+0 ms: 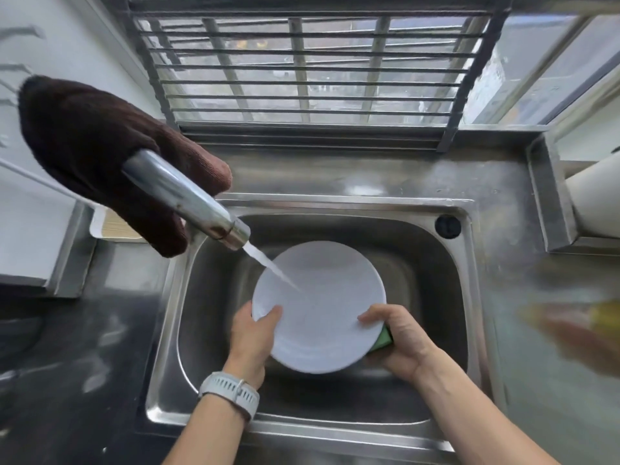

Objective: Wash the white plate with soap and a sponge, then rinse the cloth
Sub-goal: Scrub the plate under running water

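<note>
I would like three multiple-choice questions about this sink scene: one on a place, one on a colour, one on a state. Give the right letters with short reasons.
1. Where is the brown cloth?
A. draped over the faucet
B. inside the sink
C. on the plate

2. What colour is the sponge?
A. pink
B. green
C. black

3. What is the state of the faucet?
A. turned off
B. running onto the white plate
C. running onto the counter

Answers: 1 A, the cloth hangs over the faucet's neck. 2 B, a green edge shows in the right hand. 3 B, a stream lands on the white plate, held over the sink by the left hand too.
</note>
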{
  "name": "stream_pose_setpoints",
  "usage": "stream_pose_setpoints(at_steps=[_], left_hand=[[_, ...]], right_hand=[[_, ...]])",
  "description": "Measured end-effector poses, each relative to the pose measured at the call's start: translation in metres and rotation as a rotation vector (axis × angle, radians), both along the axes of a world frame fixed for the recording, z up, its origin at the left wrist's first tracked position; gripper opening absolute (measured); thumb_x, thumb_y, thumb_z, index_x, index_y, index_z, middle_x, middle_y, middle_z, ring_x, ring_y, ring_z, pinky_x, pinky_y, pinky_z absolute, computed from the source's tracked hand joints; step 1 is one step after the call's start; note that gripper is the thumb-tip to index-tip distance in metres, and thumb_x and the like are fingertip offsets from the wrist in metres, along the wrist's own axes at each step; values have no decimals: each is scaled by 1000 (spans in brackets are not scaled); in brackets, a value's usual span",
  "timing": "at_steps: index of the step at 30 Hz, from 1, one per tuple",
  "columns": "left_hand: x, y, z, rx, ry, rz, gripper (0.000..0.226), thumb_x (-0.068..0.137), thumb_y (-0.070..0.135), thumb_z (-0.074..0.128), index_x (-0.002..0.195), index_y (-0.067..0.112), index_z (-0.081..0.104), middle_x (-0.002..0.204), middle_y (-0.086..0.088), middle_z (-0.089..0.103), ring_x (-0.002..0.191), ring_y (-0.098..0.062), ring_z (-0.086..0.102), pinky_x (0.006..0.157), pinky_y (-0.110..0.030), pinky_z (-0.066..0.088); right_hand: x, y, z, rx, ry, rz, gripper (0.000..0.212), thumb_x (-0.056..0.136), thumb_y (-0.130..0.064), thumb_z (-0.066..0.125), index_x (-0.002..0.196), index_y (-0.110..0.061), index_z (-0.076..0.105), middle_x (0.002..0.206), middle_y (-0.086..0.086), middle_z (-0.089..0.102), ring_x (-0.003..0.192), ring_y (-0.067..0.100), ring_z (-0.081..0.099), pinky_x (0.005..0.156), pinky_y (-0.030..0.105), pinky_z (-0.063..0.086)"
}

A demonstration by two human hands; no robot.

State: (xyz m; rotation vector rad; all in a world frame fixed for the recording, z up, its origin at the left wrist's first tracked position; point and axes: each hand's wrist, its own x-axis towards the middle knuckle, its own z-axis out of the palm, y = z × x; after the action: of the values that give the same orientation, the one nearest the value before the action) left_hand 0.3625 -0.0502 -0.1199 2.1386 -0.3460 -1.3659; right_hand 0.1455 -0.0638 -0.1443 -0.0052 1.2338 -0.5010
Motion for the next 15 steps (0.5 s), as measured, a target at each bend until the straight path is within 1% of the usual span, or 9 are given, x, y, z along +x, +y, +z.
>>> stream_pose_setpoints(at_steps=[1, 2, 4, 6, 8, 10, 11, 13, 15], left_hand=[[0, 2, 4, -47, -26, -20, 28, 95, 10, 66, 122, 8, 65, 111, -8, 74, 99, -28, 71, 90, -47, 59], [0, 4, 9, -96, -64, -32, 23, 97, 10, 63, 120, 12, 63, 110, -4, 72, 101, -24, 69, 88, -41, 58], [-2, 8, 24, -195, -183, -63, 18, 100, 15, 59, 117, 22, 57, 109, 3, 68, 103, -21, 66, 82, -34, 56], [-6, 11, 38, -273, -307, -113, 18, 102, 22, 55, 119, 25, 54, 109, 5, 66, 100, -17, 66, 73, -24, 56], [-9, 13, 47, -326, -386, -139, 21, 103, 25, 52, 124, 25, 50, 110, 7, 63, 95, -8, 63, 61, -11, 50], [-11, 15, 55, -364, -454, -159, 24, 103, 27, 52, 127, 24, 47, 112, 7, 61, 91, -6, 61, 59, -11, 47], [-12, 16, 58, -377, -497, -176, 26, 102, 27, 54, 127, 23, 46, 114, 6, 60, 90, -9, 60, 61, -14, 47], [-10, 19, 57, -374, -586, -222, 32, 99, 26, 61, 127, 23, 46, 114, 5, 59, 94, -15, 58, 66, -21, 48], [-8, 23, 53, -348, -622, -235, 34, 96, 26, 66, 125, 21, 48, 111, 4, 59, 96, -18, 56, 70, -28, 47]], right_hand=[[2, -2, -4, 13, 24, 4, 46, 74, -7, 69, 120, -5, 66, 114, 18, 73, 108, 40, 67, 101, 59, 47], [5, -4, -9, 14, 53, 13, 46, 75, -15, 76, 120, -7, 66, 112, 18, 74, 107, 40, 68, 98, 60, 50], [13, -9, -14, -2, 129, 53, 62, 69, -31, 87, 123, -11, 64, 108, 16, 76, 102, 39, 71, 91, 58, 55], [24, -12, -18, -25, 199, 97, 80, 59, -45, 91, 128, -18, 59, 107, 9, 77, 97, 34, 73, 79, 50, 61], [35, -13, -20, -64, 253, 140, 86, 59, -52, 90, 132, -24, 52, 111, 3, 74, 95, 29, 72, 69, 41, 61], [44, -15, -18, -153, 380, 184, 82, 65, -56, 85, 132, -25, 48, 116, 1, 68, 98, 26, 68, 74, 40, 59], [49, -17, -18, -201, 483, 218, 81, 68, -58, 81, 133, -25, 46, 119, 1, 65, 101, 25, 65, 80, 42, 57], [57, -20, -15, -263, 675, 304, 76, 75, -61, 70, 137, -25, 42, 123, 3, 63, 104, 29, 60, 83, 42, 53], [67, -19, -8, -334, 746, 432, 75, 77, -64, 61, 139, -30, 37, 121, 3, 61, 106, 32, 60, 87, 45, 54]])
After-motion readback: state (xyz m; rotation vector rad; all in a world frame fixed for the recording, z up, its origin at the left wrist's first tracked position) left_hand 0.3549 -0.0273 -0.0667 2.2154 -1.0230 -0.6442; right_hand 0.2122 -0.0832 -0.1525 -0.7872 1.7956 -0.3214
